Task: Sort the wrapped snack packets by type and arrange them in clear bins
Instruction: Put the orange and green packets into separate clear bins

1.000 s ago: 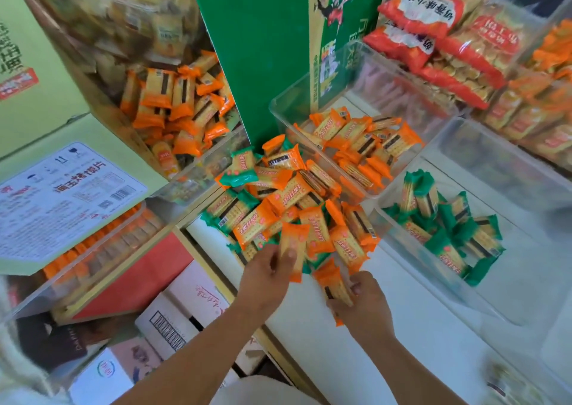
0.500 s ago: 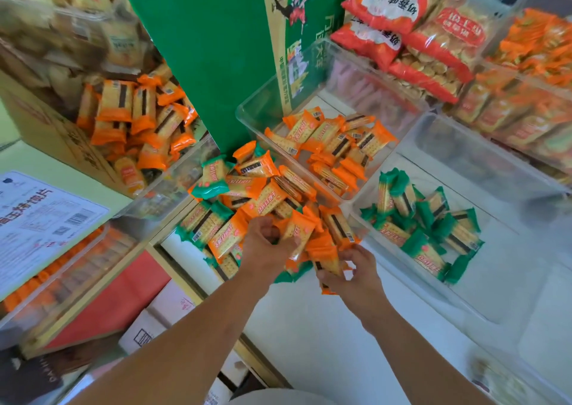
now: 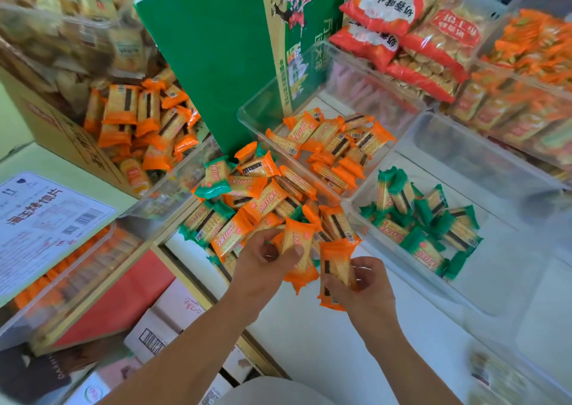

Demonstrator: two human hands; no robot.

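The left hand (image 3: 266,260) pinches an orange packet (image 3: 298,245) and the right hand (image 3: 362,284) grips a second orange packet (image 3: 335,264), both just above the near edge of the mixed pile (image 3: 257,200) on the white counter (image 3: 309,342). They look light, slick film over brittle crackers (easily snapped), so gentle pressure on the flat faces, rather than the crimped ends, seems safest.

Snack shop, clear bins (image 3: 252,123), bulk ctns (image 3: 201,64)
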